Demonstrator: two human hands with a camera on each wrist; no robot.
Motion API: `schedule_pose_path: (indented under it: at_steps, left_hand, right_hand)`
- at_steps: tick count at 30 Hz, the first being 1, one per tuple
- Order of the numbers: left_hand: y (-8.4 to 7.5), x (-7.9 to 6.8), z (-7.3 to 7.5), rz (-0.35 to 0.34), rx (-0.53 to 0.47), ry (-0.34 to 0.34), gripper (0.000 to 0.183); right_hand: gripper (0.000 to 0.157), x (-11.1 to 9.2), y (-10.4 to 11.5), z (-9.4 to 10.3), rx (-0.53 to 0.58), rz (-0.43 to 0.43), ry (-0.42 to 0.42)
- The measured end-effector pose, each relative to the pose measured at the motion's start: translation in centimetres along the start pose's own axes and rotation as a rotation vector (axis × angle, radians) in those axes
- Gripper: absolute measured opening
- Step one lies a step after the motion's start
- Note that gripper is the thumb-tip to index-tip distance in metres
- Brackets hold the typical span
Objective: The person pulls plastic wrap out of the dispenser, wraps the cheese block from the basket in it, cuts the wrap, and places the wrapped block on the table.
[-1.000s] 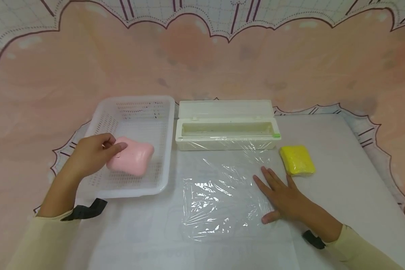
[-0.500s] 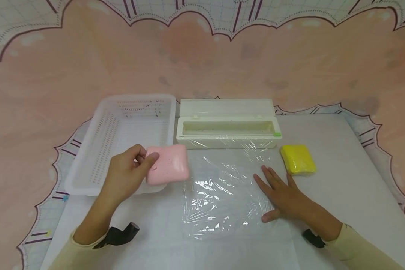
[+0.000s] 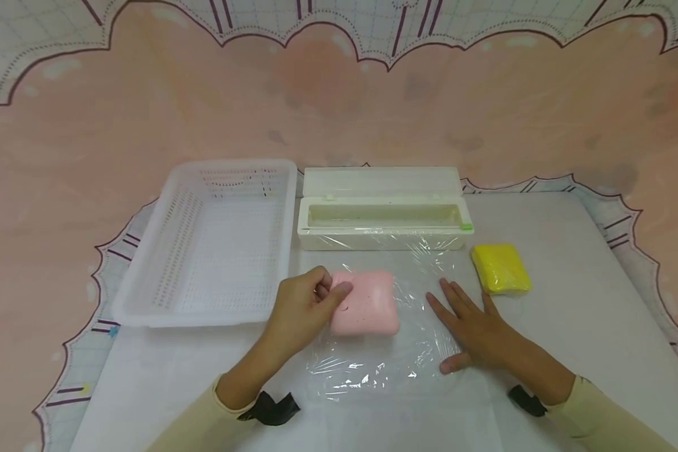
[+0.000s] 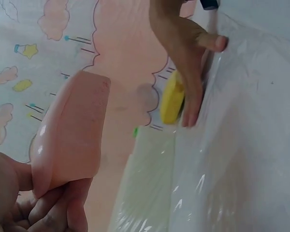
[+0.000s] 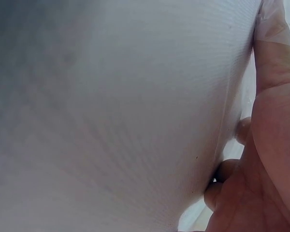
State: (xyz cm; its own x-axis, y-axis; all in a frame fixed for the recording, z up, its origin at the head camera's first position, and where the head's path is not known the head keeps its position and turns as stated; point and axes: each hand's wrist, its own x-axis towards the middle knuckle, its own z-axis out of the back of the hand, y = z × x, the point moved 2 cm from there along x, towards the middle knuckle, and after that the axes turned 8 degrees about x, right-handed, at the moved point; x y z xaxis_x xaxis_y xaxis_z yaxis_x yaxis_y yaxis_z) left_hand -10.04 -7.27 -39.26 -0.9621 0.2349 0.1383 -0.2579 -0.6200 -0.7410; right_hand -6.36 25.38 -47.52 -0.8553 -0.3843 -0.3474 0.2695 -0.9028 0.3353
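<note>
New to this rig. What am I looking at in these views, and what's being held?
There's no machine: a person works bare-handed. The head view comes from a head-worn camera looking forward and down; each wrist view comes from a camera on that wrist. On the white-covered table are a white basket, an open box with clear film spread in front, and a yellow block. The left hand pinches a pink pillow-shaped piece over the film. The right hand rests, fingers spread, at the film's right side. The right wrist view mostly shows a blurred pale surface.
</note>
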Motion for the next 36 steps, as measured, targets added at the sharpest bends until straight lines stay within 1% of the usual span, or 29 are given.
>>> schedule_pose_path:
  at_steps: [6,11,14,20,27,36]
  left_hand:
    - [0.4,0.7,-2.8,0.018,-0.015,0.056,0.036]
    - [1.3,1.0,-5.2,0.042,0.021,0.133,0.038]
    - [1.7,1.0,-6.2,0.054,0.039,0.162,0.038]
    - [2.0,1.4,-6.9,0.053,0.041,0.163,0.039]
    - [2.5,1.6,-7.4,0.066,0.06,0.188,0.038]
    - [3.0,1.6,-7.8,0.062,0.074,0.216,0.038]
  right_hand:
    - [0.133,0.0,-0.2,0.0,0.016,-0.008,0.014]
    - [0.133,0.1,-0.2,-0.1,0.011,-0.011,0.018]
    - [0.133,0.2,-0.2,-0.1,0.008,-0.011,0.021]
    - [0.134,0.1,-0.1,-0.1,0.008,-0.011,0.022]
    - [0.134,0.1,-0.1,-0.2,0.0,-0.002,0.006]
    - [0.135,0.2,0.0,-0.1,-0.001,-0.014,0.02]
